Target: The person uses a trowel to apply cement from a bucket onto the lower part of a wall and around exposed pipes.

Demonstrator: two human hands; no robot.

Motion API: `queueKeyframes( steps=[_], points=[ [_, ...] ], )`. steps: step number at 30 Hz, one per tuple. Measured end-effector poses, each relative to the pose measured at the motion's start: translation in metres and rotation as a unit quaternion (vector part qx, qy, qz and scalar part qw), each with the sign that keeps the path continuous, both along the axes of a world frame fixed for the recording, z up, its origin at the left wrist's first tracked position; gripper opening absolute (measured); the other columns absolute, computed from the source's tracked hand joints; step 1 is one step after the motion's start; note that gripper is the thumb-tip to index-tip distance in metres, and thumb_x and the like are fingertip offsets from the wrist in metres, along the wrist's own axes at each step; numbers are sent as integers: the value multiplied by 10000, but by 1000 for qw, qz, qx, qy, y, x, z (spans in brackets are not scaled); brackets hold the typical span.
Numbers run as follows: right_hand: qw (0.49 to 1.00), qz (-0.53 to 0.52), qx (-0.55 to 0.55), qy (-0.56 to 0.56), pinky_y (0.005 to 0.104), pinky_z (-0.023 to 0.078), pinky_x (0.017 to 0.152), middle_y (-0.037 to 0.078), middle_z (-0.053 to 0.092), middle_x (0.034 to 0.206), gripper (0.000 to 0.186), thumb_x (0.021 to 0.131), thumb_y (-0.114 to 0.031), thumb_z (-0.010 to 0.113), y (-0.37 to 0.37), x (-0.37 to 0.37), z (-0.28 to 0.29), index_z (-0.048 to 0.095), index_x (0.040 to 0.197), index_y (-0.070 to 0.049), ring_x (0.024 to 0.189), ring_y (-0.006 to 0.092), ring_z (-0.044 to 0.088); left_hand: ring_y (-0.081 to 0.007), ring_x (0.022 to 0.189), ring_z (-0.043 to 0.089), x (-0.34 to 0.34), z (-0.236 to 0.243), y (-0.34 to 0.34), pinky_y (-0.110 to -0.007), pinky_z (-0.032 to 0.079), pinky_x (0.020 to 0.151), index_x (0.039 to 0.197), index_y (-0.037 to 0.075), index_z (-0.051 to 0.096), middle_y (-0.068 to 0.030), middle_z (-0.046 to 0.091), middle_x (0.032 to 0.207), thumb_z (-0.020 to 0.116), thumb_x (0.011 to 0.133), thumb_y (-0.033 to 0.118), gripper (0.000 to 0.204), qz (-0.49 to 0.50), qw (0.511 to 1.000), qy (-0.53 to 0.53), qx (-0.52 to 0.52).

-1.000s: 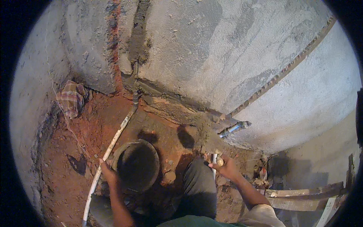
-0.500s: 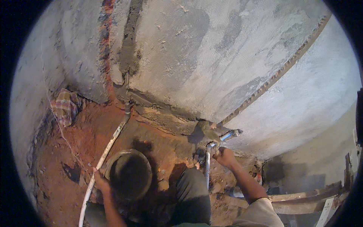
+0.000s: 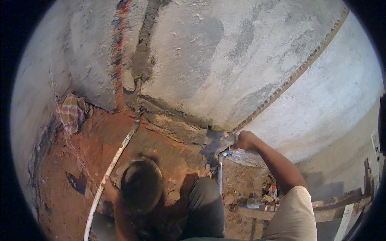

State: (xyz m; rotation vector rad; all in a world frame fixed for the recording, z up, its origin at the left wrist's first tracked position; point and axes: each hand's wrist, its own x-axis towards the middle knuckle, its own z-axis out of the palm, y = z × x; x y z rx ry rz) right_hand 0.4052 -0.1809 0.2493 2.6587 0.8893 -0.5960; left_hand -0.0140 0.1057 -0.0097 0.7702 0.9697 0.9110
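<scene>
Pipe (image 3: 116,158), long and white, slants over the dirt floor (image 3: 64,197) in the head view, just left of a dark bucket (image 3: 127,170). From my remote seat I see the left grip (image 3: 110,188) closed on it. The right grip (image 3: 247,141) is at the foot of the wall (image 3: 181,72), near the bent top of a second pipe (image 3: 220,176); its fingertips look blurred, so I can't tell whether it holds anything.
</scene>
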Motion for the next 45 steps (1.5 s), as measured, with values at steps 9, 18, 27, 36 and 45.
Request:
queueKeyframes(
  steps=[9,18,27,36,45],
  points=[
    [990,-109,76,37,376,480,531,169,609,602,432,639,-383,742,2,-20,36,668,705,38,518,255,613,-184,783,520,2,21,-2,-296,409,765,882,-6,602,-81,590,838,407,948,400,456,11,1000,10,-7],
    [985,-128,101,57,319,444,446,91,577,554,285,732,-259,714,-13,-20,35,685,771,22,446,159,552,-149,727,446,0,1,-1,-294,374,685,785,30,552,-41,508,751,406,951,381,414,48,975,191,101],
    [974,-157,150,62,358,474,577,137,617,637,422,673,-372,736,-28,-50,54,665,832,12,560,229,597,-138,653,383,7,-3,-6,-284,343,626,721,64,500,-5,444,689,398,957,358,391,69,974,145,161],
    [995,-36,93,9,426,475,721,241,631,833,439,707,-391,705,-45,-76,15,643,886,4,798,340,624,-179,701,507,2,-36,8,-323,418,671,865,-32,603,-72,568,728,417,949,352,434,119,829,393,381],
    [991,10,89,96,467,472,731,242,622,825,474,808,-424,611,-3,-151,-29,571,1026,-5,815,403,611,-204,687,449,3,8,-12,-383,367,655,811,-26,548,-90,491,702,411,947,304,383,-1,893,382,237]
  ],
)
